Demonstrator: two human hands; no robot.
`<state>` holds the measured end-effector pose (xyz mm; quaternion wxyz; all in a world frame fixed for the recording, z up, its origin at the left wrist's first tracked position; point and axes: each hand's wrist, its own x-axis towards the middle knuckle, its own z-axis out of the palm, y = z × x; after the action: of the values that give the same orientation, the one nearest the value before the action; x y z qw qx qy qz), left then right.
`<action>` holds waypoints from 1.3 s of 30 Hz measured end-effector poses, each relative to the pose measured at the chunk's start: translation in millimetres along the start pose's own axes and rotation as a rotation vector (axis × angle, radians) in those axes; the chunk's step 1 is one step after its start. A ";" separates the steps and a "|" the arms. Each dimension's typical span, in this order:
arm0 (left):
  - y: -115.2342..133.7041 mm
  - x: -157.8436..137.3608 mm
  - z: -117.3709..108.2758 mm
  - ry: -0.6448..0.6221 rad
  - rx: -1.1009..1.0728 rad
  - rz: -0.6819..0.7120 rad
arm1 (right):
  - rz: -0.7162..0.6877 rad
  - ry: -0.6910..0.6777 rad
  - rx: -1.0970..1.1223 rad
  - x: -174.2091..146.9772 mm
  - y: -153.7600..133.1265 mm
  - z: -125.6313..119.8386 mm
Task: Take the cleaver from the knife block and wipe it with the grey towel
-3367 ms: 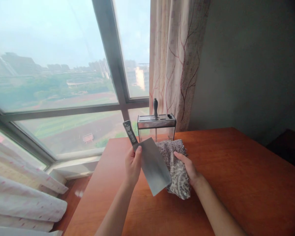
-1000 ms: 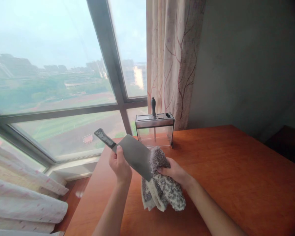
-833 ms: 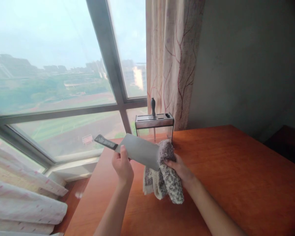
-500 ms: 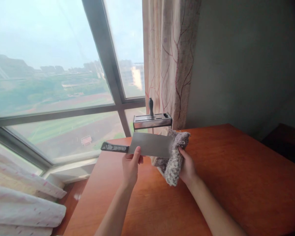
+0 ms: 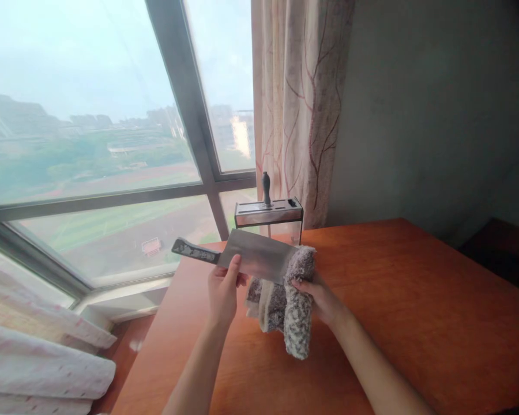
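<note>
A cleaver (image 5: 255,253) with a broad grey blade and a worn dark handle is held above the table, its handle pointing left. My left hand (image 5: 225,288) grips the blade close to the handle, thumb on the near face. Bunched in my right hand (image 5: 320,294) is a fluffy grey and white cloth (image 5: 298,325), folded over the right end of the blade and hiding it. Part of the cloth hangs below the blade. Behind the cleaver stands a knife block (image 5: 268,213) with a metal top, clear sides and one dark-handled tool upright in it.
The reddish-brown wooden table (image 5: 393,288) reaches right towards a dark wall. A large window (image 5: 90,115) lies to the left, with a patterned curtain (image 5: 303,104) behind the knife block and a pale curtain (image 5: 47,363) at lower left.
The cleaver has tilted, its handle end up and its cloth end down. My right hand has moved left and down along the blade with the cloth, which now hangs lower.
</note>
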<state>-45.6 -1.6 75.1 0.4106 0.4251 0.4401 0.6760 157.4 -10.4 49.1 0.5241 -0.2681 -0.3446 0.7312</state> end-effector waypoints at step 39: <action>-35.0 -28.0 31.4 -0.039 -0.100 -0.166 | -0.469 0.215 0.533 4.5 -37.8 -31.1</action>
<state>-1.5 -10.2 44.0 0.4947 0.3792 0.4314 0.6522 201.4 8.8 59.4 0.7622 -0.1113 -0.1372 0.6228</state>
